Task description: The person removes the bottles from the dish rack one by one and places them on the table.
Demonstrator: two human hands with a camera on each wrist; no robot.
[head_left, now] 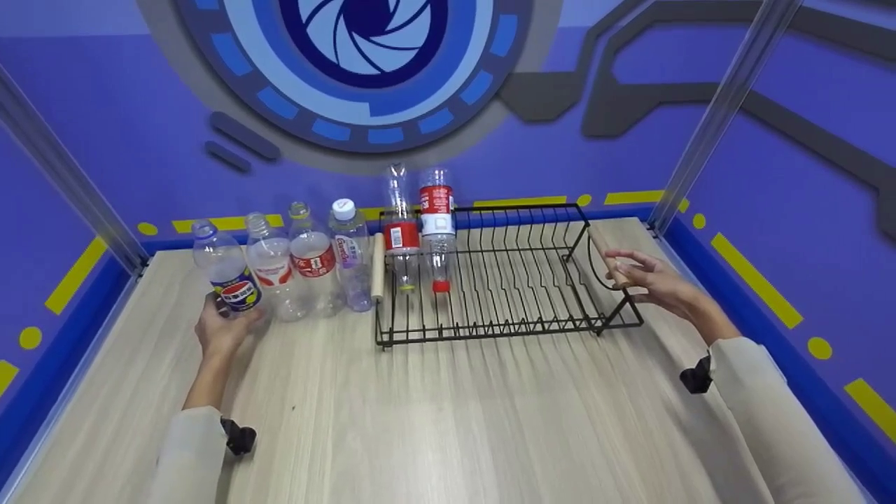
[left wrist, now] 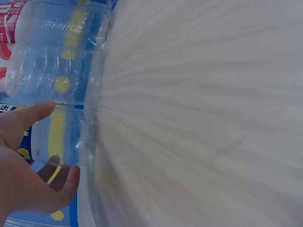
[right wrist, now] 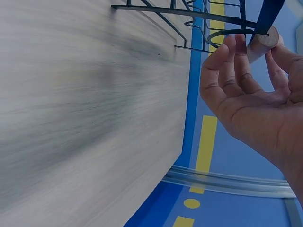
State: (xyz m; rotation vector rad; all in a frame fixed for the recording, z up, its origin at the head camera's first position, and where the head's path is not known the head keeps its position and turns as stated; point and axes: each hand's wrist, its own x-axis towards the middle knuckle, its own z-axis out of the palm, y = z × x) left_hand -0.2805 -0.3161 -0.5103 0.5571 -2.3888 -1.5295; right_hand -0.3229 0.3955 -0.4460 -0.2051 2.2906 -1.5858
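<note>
My left hand (head_left: pixel 225 327) holds a clear plastic bottle with a blue label (head_left: pixel 238 290) near its base, thumb on one side and fingers on the other. The bottle stands upright at the left end of a row. My right hand (head_left: pixel 658 280) grips the wooden handle (head_left: pixel 609 255) at the right end of a black wire dish rack (head_left: pixel 490 336). In the rack's left part, a red-labelled bottle (head_left: pixel 402 234) and a bottle with a red cap (head_left: pixel 437 224) stand neck down, side by side.
Three more upright bottles fill the row: one with a red-and-white label (head_left: pixel 273 273), one with a red label (head_left: pixel 313 262), one with a white cap (head_left: pixel 343 208). The last is beside the rack's left wooden handle (head_left: pixel 378 266). Blue-purple walls (head_left: pixel 91 140) enclose the wood-grain table (head_left: pixel 420 434).
</note>
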